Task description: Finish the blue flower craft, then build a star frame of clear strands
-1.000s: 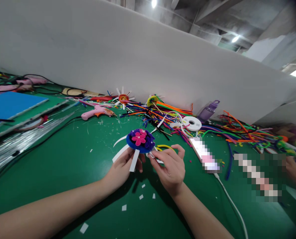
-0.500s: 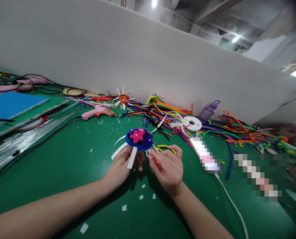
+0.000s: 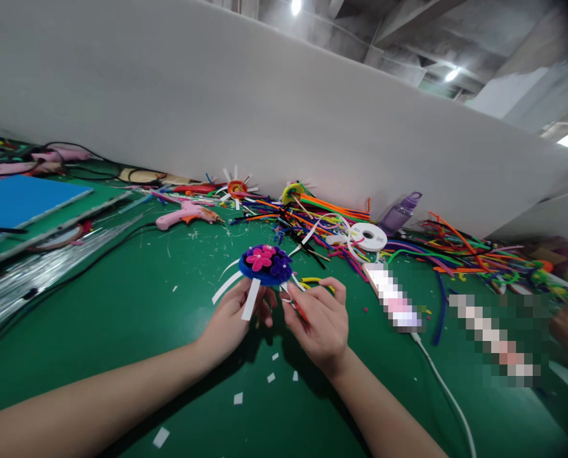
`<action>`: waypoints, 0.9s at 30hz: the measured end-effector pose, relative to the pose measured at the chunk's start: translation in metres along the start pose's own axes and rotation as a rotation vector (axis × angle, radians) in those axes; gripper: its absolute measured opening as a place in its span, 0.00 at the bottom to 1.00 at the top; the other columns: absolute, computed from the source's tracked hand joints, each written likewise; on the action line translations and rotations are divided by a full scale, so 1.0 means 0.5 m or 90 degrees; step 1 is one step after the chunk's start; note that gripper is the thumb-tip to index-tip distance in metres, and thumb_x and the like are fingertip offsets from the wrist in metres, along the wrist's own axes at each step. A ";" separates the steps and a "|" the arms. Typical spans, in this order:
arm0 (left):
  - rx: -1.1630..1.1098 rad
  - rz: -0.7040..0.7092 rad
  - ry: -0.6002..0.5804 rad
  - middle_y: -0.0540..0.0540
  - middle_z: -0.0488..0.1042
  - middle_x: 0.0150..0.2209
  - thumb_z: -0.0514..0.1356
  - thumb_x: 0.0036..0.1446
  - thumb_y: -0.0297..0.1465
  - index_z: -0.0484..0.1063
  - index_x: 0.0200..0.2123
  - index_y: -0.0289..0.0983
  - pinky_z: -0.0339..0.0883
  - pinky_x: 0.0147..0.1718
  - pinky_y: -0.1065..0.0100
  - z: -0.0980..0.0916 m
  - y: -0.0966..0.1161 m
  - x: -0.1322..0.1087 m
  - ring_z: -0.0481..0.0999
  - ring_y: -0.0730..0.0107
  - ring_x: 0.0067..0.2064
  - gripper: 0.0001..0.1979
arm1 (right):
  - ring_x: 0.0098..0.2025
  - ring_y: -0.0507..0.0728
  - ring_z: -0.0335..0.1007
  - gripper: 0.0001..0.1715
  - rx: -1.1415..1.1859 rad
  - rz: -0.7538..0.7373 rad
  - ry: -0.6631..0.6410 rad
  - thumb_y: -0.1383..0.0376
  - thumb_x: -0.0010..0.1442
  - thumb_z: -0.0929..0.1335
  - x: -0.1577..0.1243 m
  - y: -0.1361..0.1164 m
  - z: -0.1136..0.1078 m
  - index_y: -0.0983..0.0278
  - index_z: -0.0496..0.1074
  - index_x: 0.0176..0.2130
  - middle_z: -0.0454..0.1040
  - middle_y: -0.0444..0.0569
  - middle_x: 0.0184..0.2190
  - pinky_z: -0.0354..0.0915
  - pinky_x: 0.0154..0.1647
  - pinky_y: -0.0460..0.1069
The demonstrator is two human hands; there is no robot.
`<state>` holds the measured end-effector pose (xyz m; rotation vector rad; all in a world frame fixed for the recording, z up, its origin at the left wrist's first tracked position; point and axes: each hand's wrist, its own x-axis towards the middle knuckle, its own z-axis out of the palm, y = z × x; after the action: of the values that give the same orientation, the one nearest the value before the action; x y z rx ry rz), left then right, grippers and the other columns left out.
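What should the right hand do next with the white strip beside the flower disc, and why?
Probably snip the white strip by the right hand: its grip holds what looks like small scissors right at that strip, while the left hand steadies the blue flower disc above the green table.

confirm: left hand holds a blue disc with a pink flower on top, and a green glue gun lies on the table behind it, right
Not quite: in the head view the glue gun is pink, not green. The left hand, blue disc, pink flower and table are as you say.
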<state>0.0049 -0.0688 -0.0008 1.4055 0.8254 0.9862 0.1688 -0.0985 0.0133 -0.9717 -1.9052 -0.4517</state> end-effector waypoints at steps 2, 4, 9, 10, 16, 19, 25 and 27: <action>-0.018 -0.007 0.010 0.50 0.70 0.27 0.50 0.62 0.41 0.65 0.34 0.36 0.63 0.26 0.70 0.001 0.002 0.000 0.72 0.73 0.24 0.14 | 0.28 0.51 0.71 0.22 0.004 0.006 0.004 0.70 0.56 0.69 0.000 0.000 0.000 0.63 0.67 0.51 0.79 0.43 0.31 0.61 0.48 0.55; -0.018 -0.009 0.022 0.50 0.71 0.28 0.50 0.61 0.42 0.65 0.33 0.36 0.63 0.26 0.69 0.002 0.005 0.000 0.72 0.73 0.24 0.15 | 0.28 0.51 0.71 0.22 0.009 0.011 0.010 0.70 0.56 0.69 0.001 -0.001 0.000 0.63 0.67 0.51 0.79 0.43 0.31 0.61 0.48 0.55; -0.011 -0.012 0.043 0.50 0.71 0.27 0.51 0.61 0.44 0.64 0.32 0.36 0.63 0.25 0.69 0.001 0.009 0.001 0.71 0.74 0.23 0.16 | 0.29 0.52 0.71 0.17 0.026 0.021 0.034 0.70 0.56 0.68 0.003 -0.003 -0.002 0.62 0.69 0.47 0.79 0.44 0.31 0.60 0.48 0.56; -0.010 -0.015 0.043 0.50 0.71 0.28 0.50 0.61 0.44 0.65 0.33 0.36 0.63 0.26 0.69 0.000 0.008 0.002 0.71 0.74 0.23 0.16 | 0.29 0.52 0.70 0.16 0.033 0.029 0.040 0.70 0.56 0.67 0.003 -0.003 -0.003 0.63 0.69 0.46 0.78 0.44 0.31 0.60 0.48 0.56; -0.035 -0.015 0.038 0.50 0.71 0.27 0.50 0.62 0.42 0.64 0.33 0.36 0.61 0.25 0.70 -0.004 -0.005 0.005 0.71 0.74 0.24 0.15 | 0.29 0.53 0.66 0.20 0.117 0.115 0.018 0.63 0.63 0.56 -0.003 0.002 -0.013 0.64 0.66 0.50 0.72 0.46 0.28 0.57 0.46 0.58; -0.066 -0.010 0.061 0.51 0.70 0.25 0.51 0.62 0.40 0.64 0.33 0.37 0.62 0.26 0.69 -0.004 -0.009 0.007 0.70 0.73 0.24 0.13 | 0.29 0.54 0.63 0.20 0.126 0.155 0.065 0.63 0.63 0.55 -0.003 0.006 -0.016 0.64 0.66 0.49 0.68 0.45 0.26 0.57 0.46 0.58; -0.073 0.014 0.112 0.51 0.66 0.22 0.52 0.61 0.40 0.64 0.28 0.36 0.58 0.25 0.70 -0.007 -0.016 0.009 0.65 0.75 0.23 0.14 | 0.33 0.55 0.63 0.18 0.169 0.264 0.150 0.62 0.65 0.55 -0.005 0.017 -0.009 0.63 0.66 0.47 0.66 0.47 0.30 0.61 0.40 0.55; -0.104 0.012 0.144 0.52 0.63 0.21 0.53 0.60 0.41 0.64 0.26 0.36 0.55 0.23 0.71 -0.007 -0.018 0.012 0.61 0.76 0.22 0.16 | 0.35 0.56 0.63 0.18 0.180 0.306 0.154 0.61 0.65 0.55 -0.007 0.022 -0.005 0.63 0.67 0.47 0.67 0.48 0.31 0.62 0.38 0.54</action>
<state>0.0046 -0.0613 -0.0094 1.1783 0.8771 1.2154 0.1799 -0.0949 0.0107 -1.0857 -1.4113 -0.0122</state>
